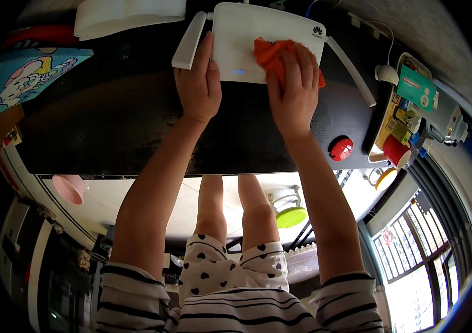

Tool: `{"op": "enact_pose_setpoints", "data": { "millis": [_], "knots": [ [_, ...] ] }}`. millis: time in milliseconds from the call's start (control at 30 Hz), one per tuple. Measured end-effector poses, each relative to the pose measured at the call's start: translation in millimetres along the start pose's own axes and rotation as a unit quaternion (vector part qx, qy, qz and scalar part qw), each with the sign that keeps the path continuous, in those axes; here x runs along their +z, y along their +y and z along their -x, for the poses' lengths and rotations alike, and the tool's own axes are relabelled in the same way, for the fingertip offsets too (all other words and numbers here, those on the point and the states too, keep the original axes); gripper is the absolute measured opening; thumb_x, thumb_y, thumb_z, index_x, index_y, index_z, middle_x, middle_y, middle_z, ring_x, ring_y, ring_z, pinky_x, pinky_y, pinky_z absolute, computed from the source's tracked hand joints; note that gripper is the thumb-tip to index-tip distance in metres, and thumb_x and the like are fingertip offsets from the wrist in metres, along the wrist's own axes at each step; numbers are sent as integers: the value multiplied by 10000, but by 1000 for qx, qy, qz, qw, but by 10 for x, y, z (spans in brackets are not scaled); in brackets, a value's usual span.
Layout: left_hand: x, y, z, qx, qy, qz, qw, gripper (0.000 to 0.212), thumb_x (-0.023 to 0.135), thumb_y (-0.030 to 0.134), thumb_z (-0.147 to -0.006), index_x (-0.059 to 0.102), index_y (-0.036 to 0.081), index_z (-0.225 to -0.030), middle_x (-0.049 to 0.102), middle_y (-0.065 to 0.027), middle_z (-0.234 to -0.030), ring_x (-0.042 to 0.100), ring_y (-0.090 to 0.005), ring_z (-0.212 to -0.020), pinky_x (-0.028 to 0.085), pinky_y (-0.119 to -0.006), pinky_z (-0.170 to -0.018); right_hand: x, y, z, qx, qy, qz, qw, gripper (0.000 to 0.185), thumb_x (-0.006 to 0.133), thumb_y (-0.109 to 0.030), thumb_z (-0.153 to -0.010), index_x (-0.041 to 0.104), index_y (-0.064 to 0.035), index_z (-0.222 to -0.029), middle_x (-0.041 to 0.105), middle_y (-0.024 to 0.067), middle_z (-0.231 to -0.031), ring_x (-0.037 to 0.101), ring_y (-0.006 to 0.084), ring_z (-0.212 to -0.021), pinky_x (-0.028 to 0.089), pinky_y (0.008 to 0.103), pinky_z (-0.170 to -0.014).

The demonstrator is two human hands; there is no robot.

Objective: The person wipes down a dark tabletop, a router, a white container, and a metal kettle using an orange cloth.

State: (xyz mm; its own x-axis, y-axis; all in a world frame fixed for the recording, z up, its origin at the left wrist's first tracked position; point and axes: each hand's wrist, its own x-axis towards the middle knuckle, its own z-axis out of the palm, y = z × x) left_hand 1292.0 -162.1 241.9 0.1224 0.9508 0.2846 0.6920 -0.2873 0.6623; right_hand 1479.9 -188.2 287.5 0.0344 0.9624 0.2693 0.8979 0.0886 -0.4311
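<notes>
A white Huawei router point(236, 37) lies on the black tabletop point(136, 120), with two small blue lights lit near its front edge. My right hand point(296, 91) presses a crumpled orange cloth point(271, 56) onto the right part of its top. Against the router's left edge rests my left hand point(198, 87), holding that side. Its fingers reach between the casing and the left antenna point(190, 41), which partly hides them. The right antenna point(352, 70) slants outward over the table.
A red mouse-like object point(341, 149) sits at the right. Beyond it, a tray point(375, 152) carries small boxes and a red cup point(395, 152). A white container point(130, 18) and a cartoon-printed box point(27, 79) stand at the left. Below are a green stool point(291, 217) and a pink bin point(69, 188).
</notes>
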Motion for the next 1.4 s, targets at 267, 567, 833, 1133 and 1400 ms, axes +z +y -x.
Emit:
{"op": "enact_pose_setpoints", "data": {
  "millis": [267, 567, 833, 1133, 1400],
  "knots": [
    [49, 2, 70, -14, -17, -17, 1000, 579, 439, 395, -990, 457, 42, -1450, 571, -131, -1361, 507, -308, -1278, 342, -439, -1051, 523, -409, -679, 44, 97, -63, 992, 457, 687, -143, -767, 566, -64, -1201, 520, 184, -1264, 446, 408, -1252, 351, 540, -1078],
    [43, 24, 48, -12, -40, -60, 997, 763, 587, 533, -908, 423, 48, -1473, 511, -125, -1454, 464, -339, -1338, 342, -445, -1036, 234, -110, -868, -107, -40, -96, 989, 508, 712, -228, -792, 565, -86, -1257, 538, 165, -1277, 481, 395, -1211, 390, 521, -1052],
    [91, 48, 18, -4, -3, -55, 998, 743, 622, 513, -877, 429, 111, -1471, 591, -88, -1371, 561, -278, -1252, 332, -445, -1075, 224, 91, -609, 61, 87, 61, 992, 537, 681, -230, -825, 525, -74, -1314, 501, 193, -1317, 447, 423, -1224, 364, 555, -1045],
    [24, 22, 52, -7, -30, -67, 997, 731, 647, 423, -881, 414, 80, -1482, 546, -97, -1421, 510, -291, -1300, 326, -438, -1059, 33, -222, 29, 71, -16, 62, 995, 559, 671, -190, -863, 473, -54, -1368, 438, 262, -1379, 406, 473, -1276, 418, 539, -1033],
    [32, 31, 55, -4, -41, -57, 998, 729, 646, 361, -886, 392, 59, -1499, 501, -112, -1461, 456, -320, -1349, 334, -439, -1038, -58, 36, -70, 53, -9, 58, 997, 558, 667, -203, -862, 477, -56, -1365, 438, 250, -1382, 444, 474, -1267, 513, 514, -938]
  ]
}}
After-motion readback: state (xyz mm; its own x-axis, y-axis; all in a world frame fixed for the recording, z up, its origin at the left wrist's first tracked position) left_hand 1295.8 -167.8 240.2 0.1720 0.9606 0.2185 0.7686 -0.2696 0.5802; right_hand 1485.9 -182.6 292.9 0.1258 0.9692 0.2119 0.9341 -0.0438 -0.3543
